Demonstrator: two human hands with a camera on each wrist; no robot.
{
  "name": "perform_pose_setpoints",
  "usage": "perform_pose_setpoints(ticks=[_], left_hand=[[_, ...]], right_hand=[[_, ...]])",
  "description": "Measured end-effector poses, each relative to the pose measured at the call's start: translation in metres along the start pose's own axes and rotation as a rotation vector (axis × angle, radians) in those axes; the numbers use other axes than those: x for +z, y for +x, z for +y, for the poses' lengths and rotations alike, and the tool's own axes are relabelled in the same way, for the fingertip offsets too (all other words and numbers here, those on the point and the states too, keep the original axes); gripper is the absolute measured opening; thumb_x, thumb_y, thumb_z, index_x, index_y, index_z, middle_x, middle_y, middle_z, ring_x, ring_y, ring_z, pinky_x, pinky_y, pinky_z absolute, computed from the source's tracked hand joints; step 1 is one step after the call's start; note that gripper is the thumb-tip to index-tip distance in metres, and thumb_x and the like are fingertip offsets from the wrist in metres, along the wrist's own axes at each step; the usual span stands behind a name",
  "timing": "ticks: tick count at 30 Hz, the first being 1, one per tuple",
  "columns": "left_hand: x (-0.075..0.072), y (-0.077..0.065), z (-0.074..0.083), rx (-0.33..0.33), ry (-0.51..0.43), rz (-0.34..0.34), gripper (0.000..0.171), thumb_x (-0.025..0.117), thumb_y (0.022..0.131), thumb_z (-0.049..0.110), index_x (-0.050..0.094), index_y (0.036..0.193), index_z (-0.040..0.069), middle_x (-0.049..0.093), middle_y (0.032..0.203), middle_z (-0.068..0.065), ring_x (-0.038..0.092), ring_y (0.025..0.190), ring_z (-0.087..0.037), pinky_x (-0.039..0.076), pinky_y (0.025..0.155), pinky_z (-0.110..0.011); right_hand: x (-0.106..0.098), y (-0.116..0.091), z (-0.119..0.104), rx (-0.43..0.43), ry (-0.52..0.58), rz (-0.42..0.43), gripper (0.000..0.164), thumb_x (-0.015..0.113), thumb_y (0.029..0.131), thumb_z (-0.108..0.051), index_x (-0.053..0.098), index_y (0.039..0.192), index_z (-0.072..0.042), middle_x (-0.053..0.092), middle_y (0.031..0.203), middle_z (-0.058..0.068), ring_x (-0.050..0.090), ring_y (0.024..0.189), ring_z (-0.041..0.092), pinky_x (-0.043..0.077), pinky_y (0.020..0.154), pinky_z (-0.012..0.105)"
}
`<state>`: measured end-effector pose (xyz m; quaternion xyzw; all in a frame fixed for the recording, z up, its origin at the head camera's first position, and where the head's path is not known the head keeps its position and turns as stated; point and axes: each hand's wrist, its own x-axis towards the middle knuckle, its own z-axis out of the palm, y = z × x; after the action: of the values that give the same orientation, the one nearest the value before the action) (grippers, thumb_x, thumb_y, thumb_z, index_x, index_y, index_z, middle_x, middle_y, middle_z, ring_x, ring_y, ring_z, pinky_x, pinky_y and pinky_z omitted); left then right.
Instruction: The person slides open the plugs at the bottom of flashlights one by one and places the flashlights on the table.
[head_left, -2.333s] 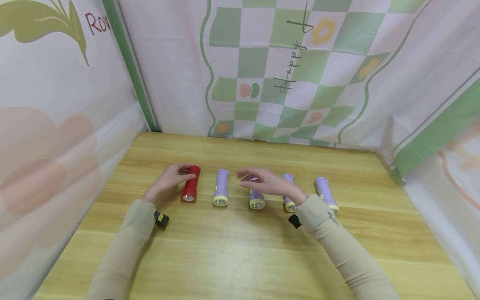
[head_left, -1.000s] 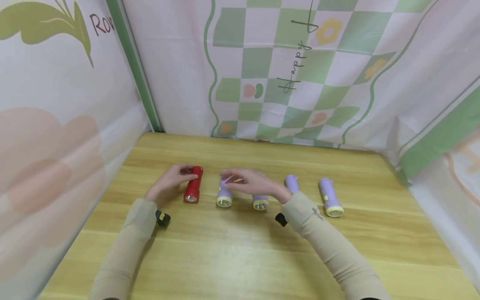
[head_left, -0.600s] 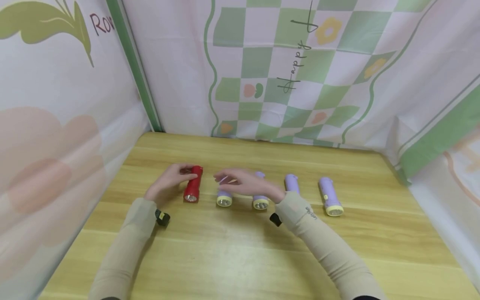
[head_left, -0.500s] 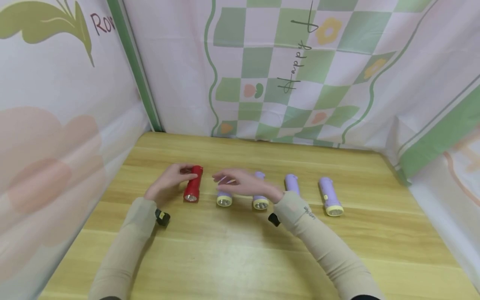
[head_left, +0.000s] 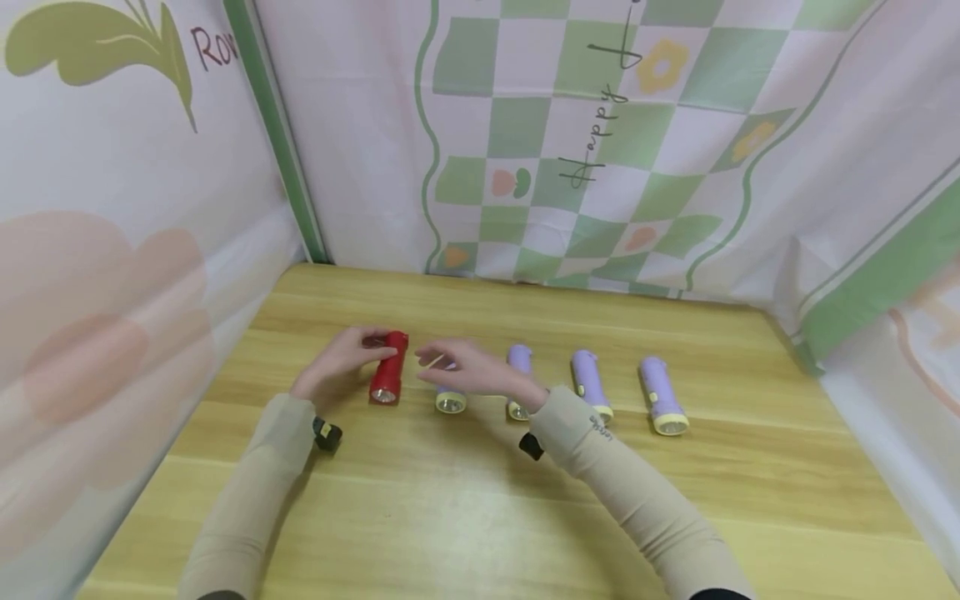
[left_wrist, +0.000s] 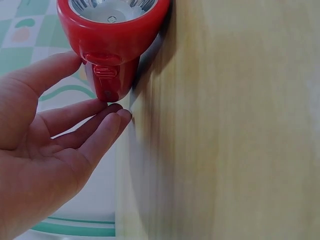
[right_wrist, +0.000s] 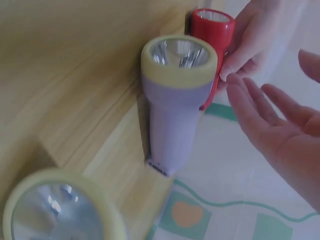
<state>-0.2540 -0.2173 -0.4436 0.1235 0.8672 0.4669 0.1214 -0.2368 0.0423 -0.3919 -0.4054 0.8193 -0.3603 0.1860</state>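
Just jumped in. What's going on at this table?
A person's left hand has its thumb and fingers on the red torch, which lies on the table. The right hand hovers with nothing in it, partly hiding the purple torch next to the red one. Three more purple torches lie further right in the row. All five point their lenses toward the person.

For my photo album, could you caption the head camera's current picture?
Left hand on a red flashlight, right hand above a purple flashlight, three matching flashlights alongside.
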Motion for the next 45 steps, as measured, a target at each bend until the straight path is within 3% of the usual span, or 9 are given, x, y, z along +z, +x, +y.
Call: perform_pose_setpoints(ticks=[11,22,33,45], left_hand=[[-0.001,0.002,-0.001,0.025,0.009,0.005,0.051,0.065,0.096,0.025,0.053,0.136,-0.004,0.063,0.130,-0.023,0.060,0.122,-0.036,0.046,0.110,-0.050],[-0.002,0.001,-0.001,0.034,0.013,0.002,0.050,0.064,0.096,0.022,0.052,0.136,-0.006,0.063,0.129,-0.025,0.061,0.120,-0.037,0.047,0.108,-0.050],[-0.004,0.004,-0.004,0.042,0.011,-0.006,0.053,0.063,0.097,0.023,0.050,0.136,-0.010,0.061,0.131,-0.028,0.059,0.122,-0.040,0.046,0.110,-0.051],[-0.005,0.006,-0.006,0.031,0.014,-0.009,0.054,0.064,0.097,0.023,0.049,0.137,-0.010,0.060,0.133,-0.029,0.059,0.124,-0.040,0.047,0.109,-0.050]], right_hand=[[0.014,0.007,-0.017,0.160,-0.018,0.041,0.045,0.057,0.100,-0.026,0.055,0.134,0.003,0.067,0.127,0.016,0.065,0.117,0.027,0.054,0.100,0.034],[0.027,0.019,-0.026,0.275,-0.004,0.062,0.050,0.060,0.098,-0.032,0.056,0.131,0.006,0.067,0.125,0.020,0.066,0.114,0.030,0.057,0.095,0.037],[0.036,0.023,-0.031,0.334,0.023,0.065,0.057,0.060,0.097,-0.032,0.052,0.134,0.011,0.064,0.129,0.026,0.064,0.117,0.034,0.057,0.096,0.041],[0.041,0.033,-0.031,0.431,-0.011,0.039,0.063,0.059,0.097,-0.037,0.049,0.137,0.010,0.063,0.131,0.024,0.064,0.115,0.030,0.056,0.096,0.042]])
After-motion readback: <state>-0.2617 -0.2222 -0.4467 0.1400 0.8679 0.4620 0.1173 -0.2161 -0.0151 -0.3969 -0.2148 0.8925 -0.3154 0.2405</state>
